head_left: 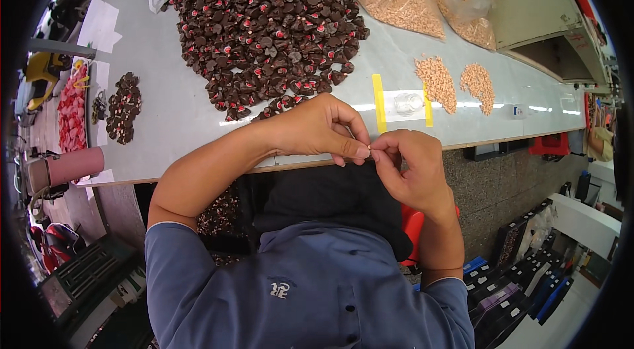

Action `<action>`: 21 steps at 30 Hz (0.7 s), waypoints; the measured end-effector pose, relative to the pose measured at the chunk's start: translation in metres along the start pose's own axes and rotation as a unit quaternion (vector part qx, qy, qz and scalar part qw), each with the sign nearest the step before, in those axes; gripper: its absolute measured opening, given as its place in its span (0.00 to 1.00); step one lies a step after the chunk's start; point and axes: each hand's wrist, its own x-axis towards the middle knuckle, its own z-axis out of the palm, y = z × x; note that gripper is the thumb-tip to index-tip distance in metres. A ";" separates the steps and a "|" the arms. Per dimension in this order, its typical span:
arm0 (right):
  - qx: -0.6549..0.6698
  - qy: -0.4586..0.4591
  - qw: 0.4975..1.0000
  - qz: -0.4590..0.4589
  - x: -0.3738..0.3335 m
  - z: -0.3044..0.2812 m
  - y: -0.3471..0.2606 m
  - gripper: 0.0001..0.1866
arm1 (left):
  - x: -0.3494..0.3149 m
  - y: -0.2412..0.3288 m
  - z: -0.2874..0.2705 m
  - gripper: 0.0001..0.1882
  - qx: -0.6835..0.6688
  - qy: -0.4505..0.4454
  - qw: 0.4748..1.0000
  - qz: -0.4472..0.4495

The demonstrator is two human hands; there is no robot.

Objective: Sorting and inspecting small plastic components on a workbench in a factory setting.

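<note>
Hands meeting at the table's near edge, as observed from within the room. The left hand (323, 126) came in over the near edge with thumb and forefinger closed to a pinch, its other fingers curled loosely beneath; the right hand (415, 163) faced it, thumb and forefinger likewise brought together. Between the two sets of fingertips, just above the edge and in front of the dark trousers, sat a small pale piece (370, 147), too tiny for its kind to be told; its size probably explained why tips rather than palms held it. The table (155, 144) bore a broad heap of dark pieces (271, 25), many showing red spots, spread from the far side to just beyond the left hand, presumably for easy reach. A smaller dark cluster (123, 108) lay apart at the left. To the right, two mounds of tan bits, the nearer-in mound (436, 83) and the outer mound (477, 87), lay near two clear bags (404, 4) of like bits, perhaps their source. Between heap and mounds, a small clear jar (409, 103) stood on white paper (391, 118) flanked by yellow tape (378, 101), seemingly to fix its place.
</note>
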 end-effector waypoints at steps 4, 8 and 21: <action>-0.024 -0.013 0.999 -0.022 0.001 0.000 0.001 0.07 | 0.000 -0.002 -0.003 0.10 0.028 -0.027 0.999 0.008; -0.019 -0.017 1.000 -0.017 0.000 0.000 0.002 0.07 | 0.000 -0.002 -0.004 0.10 0.024 -0.035 0.999 0.009; -0.146 0.006 0.989 -0.036 0.010 -0.033 0.001 0.08 | 0.001 -0.006 -0.003 0.13 0.008 -0.002 1.000 0.027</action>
